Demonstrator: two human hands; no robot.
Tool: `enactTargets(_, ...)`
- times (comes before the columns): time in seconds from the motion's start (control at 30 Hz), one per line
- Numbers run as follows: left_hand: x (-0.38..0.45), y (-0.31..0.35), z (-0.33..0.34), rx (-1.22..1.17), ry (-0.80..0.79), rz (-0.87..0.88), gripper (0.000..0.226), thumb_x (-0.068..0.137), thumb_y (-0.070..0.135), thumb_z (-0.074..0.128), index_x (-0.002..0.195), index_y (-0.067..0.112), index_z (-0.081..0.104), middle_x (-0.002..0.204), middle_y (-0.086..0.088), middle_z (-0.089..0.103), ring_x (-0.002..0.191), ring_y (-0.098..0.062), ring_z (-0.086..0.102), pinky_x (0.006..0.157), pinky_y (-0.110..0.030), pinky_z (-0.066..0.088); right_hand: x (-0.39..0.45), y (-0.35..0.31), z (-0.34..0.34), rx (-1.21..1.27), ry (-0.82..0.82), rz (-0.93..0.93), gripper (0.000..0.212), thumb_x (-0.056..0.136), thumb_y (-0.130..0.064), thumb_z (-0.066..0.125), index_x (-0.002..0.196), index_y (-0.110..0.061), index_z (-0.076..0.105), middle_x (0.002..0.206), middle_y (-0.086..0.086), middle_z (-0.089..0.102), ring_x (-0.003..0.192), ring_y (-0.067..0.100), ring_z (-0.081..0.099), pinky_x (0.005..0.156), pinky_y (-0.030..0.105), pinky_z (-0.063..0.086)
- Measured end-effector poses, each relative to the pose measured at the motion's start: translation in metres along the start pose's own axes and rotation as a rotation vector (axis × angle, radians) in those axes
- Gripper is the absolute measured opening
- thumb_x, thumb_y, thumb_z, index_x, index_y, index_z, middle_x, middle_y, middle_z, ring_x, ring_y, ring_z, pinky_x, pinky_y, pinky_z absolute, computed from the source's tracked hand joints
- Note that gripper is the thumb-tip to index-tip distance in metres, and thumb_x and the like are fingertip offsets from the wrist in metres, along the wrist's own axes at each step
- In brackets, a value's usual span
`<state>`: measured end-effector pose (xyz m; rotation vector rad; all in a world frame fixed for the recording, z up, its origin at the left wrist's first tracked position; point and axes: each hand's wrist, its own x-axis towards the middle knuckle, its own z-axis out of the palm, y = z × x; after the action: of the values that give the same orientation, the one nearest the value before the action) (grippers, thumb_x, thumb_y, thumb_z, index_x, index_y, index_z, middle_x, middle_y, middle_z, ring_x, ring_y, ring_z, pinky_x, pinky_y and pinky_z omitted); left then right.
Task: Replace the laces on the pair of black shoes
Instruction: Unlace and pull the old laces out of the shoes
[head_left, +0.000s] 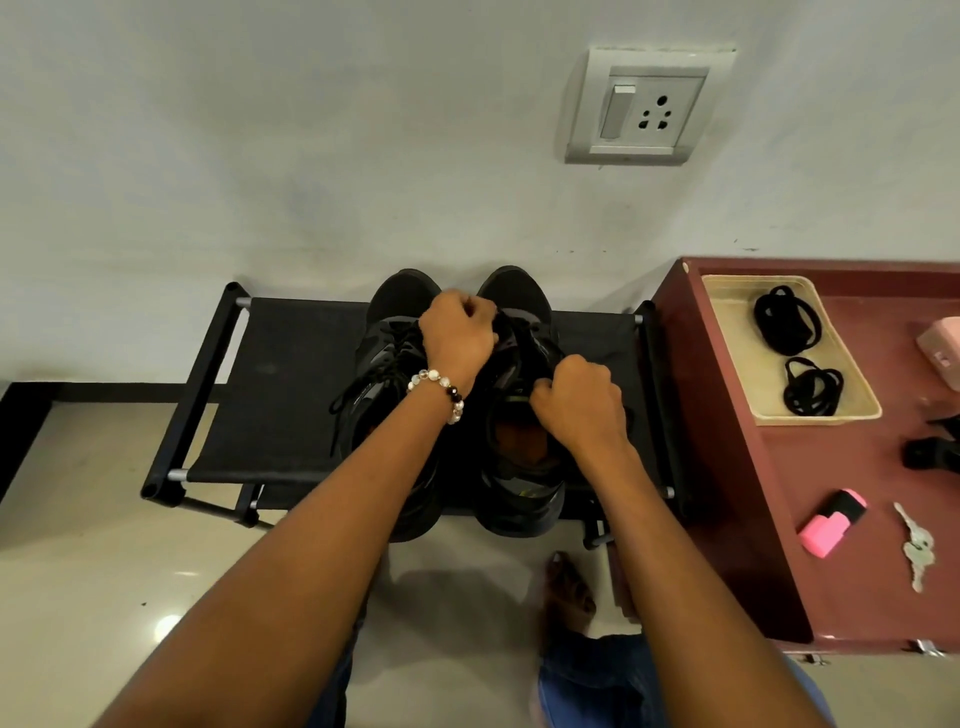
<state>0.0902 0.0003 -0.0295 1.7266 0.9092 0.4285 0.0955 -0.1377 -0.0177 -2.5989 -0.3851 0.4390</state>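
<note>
The pair of black shoes sits side by side on a low black fabric rack (291, 395) against the wall, toes pointing to the wall. Both hands are busy on the right shoe (524, 488). The left hand (457, 332), with a beaded bracelet (439, 389) on its wrist, has its grip curled tight near the toe end of the lacing, seemingly pinching lace, though black on black hides the strand itself. The right hand (582, 405) is fisted at the tongue, nearer the shoe's opening, its grip closed on what looks like lace or tongue; I cannot tell which.

My guess is the old lace is being pulled out of the right shoe. The left shoe (384, 364) keeps its lace, loose ends trailing over its side, so it is yet to be done. Next the strand must be drawn free eyelet by eyelet, then a fresh lace fetched.

Those wait to the right of the rack: two coiled black laces (784, 317) (810, 392) lie in one beige tray (852, 410) on the maroon table (727, 415). Beyond the tray on that table lie one pink highlighter (831, 522) and one bunch of keys (917, 545). So: two shoes, two spare laces, one tray. One wall socket (647, 106) sits above.
</note>
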Motion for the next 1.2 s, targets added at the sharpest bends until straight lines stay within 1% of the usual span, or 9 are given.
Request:
enactTargets(0.1, 0.0, 0.011, -0.009, 0.408, -0.106, 0.465, 0.024, 0.088, 0.02, 0.063, 0.112, 0.015, 0.065, 0.108, -0.004, 0.061, 0.095, -0.014, 0.058, 0.085, -0.028, 0.049, 0.0, 0.0, 0.002, 0.002, 0.031, 0.028, 0.032, 0.092, -0.021, 0.052, 0.067, -0.014, 0.034, 0.087, 0.013, 0.052, 0.071, 0.033, 0.048, 0.058, 0.032, 0.035)
enactTargets(0.17, 0.0, 0.018, -0.009, 0.686, -0.223, 0.608, 0.03, 0.089, 0.029, 0.062, 0.117, 0.019, 0.067, 0.115, -0.006, 0.056, 0.108, -0.022, 0.052, 0.091, -0.034, 0.046, -0.003, -0.002, 0.003, -0.004, 0.046, 0.039, 0.026, 0.093, -0.022, 0.052, 0.074, -0.012, 0.038, 0.089, 0.012, 0.05, 0.075, 0.033, 0.048, 0.062, 0.036, 0.038)
enactTargets(0.27, -0.012, 0.022, -0.003, 1.036, -0.228, 0.636, 0.028, 0.094, 0.038, 0.057, 0.11, 0.019, 0.071, 0.112, -0.006, 0.059, 0.11, -0.029, 0.052, 0.089, -0.041, 0.044, -0.005, -0.004, 0.004, -0.013, 0.058, 0.033, 0.018, 0.094, -0.022, 0.05, 0.082, -0.011, 0.042, 0.094, 0.013, 0.053, 0.081, 0.035, 0.052, 0.065, 0.037, 0.039)
enactTargets(0.4, -0.021, 0.022, 0.003, 1.076, -0.099, 0.575, 0.015, 0.093, 0.023, 0.06, 0.102, 0.013, 0.067, 0.106, -0.006, 0.061, 0.112, -0.03, 0.054, 0.092, -0.044, 0.043, -0.007, -0.006, 0.004, -0.037, 0.059, 0.023, 0.018, 0.094, -0.02, 0.051, 0.082, -0.011, 0.042, 0.099, 0.016, 0.057, 0.09, 0.039, 0.058, 0.065, 0.037, 0.04)
enactTargets(0.7, -0.009, 0.021, -0.004, 0.743, -0.415, 0.26, 0.025, 0.098, 0.022, 0.048, 0.092, 0.005, 0.066, 0.114, -0.017, 0.06, 0.11, -0.037, 0.055, 0.096, -0.052, 0.046, -0.009, -0.007, 0.007, -0.039, 0.1, 0.018, 0.017, 0.096, -0.023, 0.048, 0.088, -0.008, 0.05, 0.104, 0.019, 0.059, 0.092, 0.042, 0.059, 0.066, 0.038, 0.04)
enactTargets(0.87, -0.01, 0.035, -0.033, -0.03, -0.438, -0.129, 0.029, 0.102, 0.015, 0.043, 0.086, 0.014, 0.066, 0.096, -0.002, 0.068, 0.093, -0.015, 0.063, 0.075, -0.03, 0.048, -0.012, -0.011, 0.007, -0.059, 0.113, 0.037, 0.021, 0.095, -0.017, 0.047, 0.076, -0.009, 0.04, 0.096, 0.015, 0.054, 0.093, 0.042, 0.058, 0.066, 0.038, 0.038)
enactTargets(1.03, 0.0, 0.034, -0.043, -0.579, -0.271, -0.262, 0.028, 0.1, 0.004, 0.036, 0.085, 0.012, 0.057, 0.074, -0.002, 0.066, 0.078, -0.019, 0.064, 0.088, -0.039, 0.046, -0.012, -0.012, 0.007, -0.069, 0.113, 0.039, 0.024, 0.092, -0.014, 0.048, 0.071, -0.011, 0.038, 0.088, 0.011, 0.049, 0.088, 0.04, 0.058, 0.065, 0.037, 0.038)
enactTargets(1.1, -0.001, 0.033, -0.039, -0.543, -0.258, -0.247, 0.018, 0.099, 0.009, 0.043, 0.092, 0.014, 0.058, 0.069, -0.001, 0.062, 0.069, -0.017, 0.062, 0.079, -0.033, 0.05, -0.011, -0.011, 0.008, -0.07, 0.112, 0.04, 0.03, 0.092, -0.013, 0.048, 0.066, -0.014, 0.033, 0.085, 0.009, 0.047, 0.086, 0.039, 0.058, 0.064, 0.037, 0.039)
enactTargets(1.2, -0.004, 0.03, -0.033, 0.004, -0.279, 0.121, 0.011, 0.093, 0.031, 0.061, 0.098, 0.025, 0.068, 0.077, 0.007, 0.065, 0.076, -0.01, 0.061, 0.075, -0.025, 0.052, -0.011, -0.011, 0.009, -0.082, 0.115, 0.03, 0.029, 0.092, -0.013, 0.048, 0.066, -0.012, 0.035, 0.083, 0.01, 0.046, 0.085, 0.039, 0.059, 0.062, 0.037, 0.038)
